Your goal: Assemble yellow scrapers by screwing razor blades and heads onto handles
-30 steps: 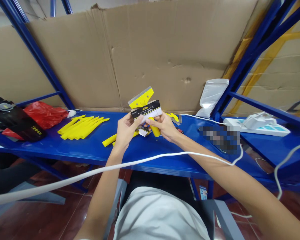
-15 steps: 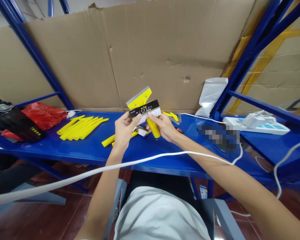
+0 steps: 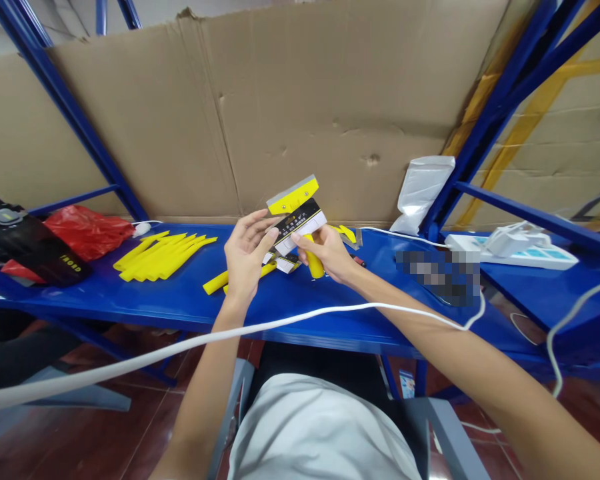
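Note:
A yellow scraper (image 3: 294, 197) with a wide metal blade along its top edge is held up above the shelf. A folded black and white label card (image 3: 303, 222) lies across it just below the head. My right hand (image 3: 330, 252) is closed around the yellow handle, its thumb pressing on the card's lower edge. At the card's left end is my left hand (image 3: 245, 250), with the thumb at the card's edge and the fingers reaching behind it, partly hidden. Beneath the hands, another label card (image 3: 285, 264) and yellow tubes (image 3: 217, 282) rest on the blue shelf (image 3: 180, 300).
Several yellow handle sleeves (image 3: 163, 257) lie left, beside a red plastic bag (image 3: 87, 230) and a black bottle (image 3: 35, 247). More yellow scraper parts (image 3: 347, 233) lie behind my right hand. Right are a power strip (image 3: 525, 253) and white packet (image 3: 423, 193). A white cable (image 3: 280, 325) crosses in front.
The scraper and card have shifted right, and the card has tilted further, its right end higher. My left hand's fingers have spread and loosened; my right hand still grips the handle.

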A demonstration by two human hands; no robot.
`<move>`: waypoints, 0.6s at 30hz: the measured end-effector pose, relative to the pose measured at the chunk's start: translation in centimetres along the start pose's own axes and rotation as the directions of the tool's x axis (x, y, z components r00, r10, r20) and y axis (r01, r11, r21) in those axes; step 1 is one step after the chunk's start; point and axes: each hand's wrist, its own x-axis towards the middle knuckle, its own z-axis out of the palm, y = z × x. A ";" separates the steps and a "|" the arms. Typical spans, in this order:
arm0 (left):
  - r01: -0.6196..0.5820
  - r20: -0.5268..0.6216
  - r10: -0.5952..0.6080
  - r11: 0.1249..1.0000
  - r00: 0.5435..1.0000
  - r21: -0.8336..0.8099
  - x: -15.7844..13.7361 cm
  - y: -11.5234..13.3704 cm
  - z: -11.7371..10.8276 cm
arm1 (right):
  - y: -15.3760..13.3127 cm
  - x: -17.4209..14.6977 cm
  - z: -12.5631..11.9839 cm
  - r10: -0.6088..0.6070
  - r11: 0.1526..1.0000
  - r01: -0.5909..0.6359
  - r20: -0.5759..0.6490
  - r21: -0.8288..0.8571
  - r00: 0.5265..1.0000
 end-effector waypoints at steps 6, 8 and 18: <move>-0.025 -0.080 0.027 1.000 0.996 0.014 0.2 -0.6 -0.4 | 0.3 0.0 -0.2 0.023 1.000 -0.022 0.064 -0.017 0.998; -0.027 -0.091 0.028 1.000 0.995 0.017 0.2 -0.6 -0.4 | 0.3 0.0 -0.3 0.019 1.000 -0.018 0.085 -0.007 0.996; 0.106 -0.020 -0.105 0.993 0.994 0.044 0.1 -0.4 0.3 | 0.1 0.2 -0.1 -0.070 0.996 0.072 0.040 -0.044 0.997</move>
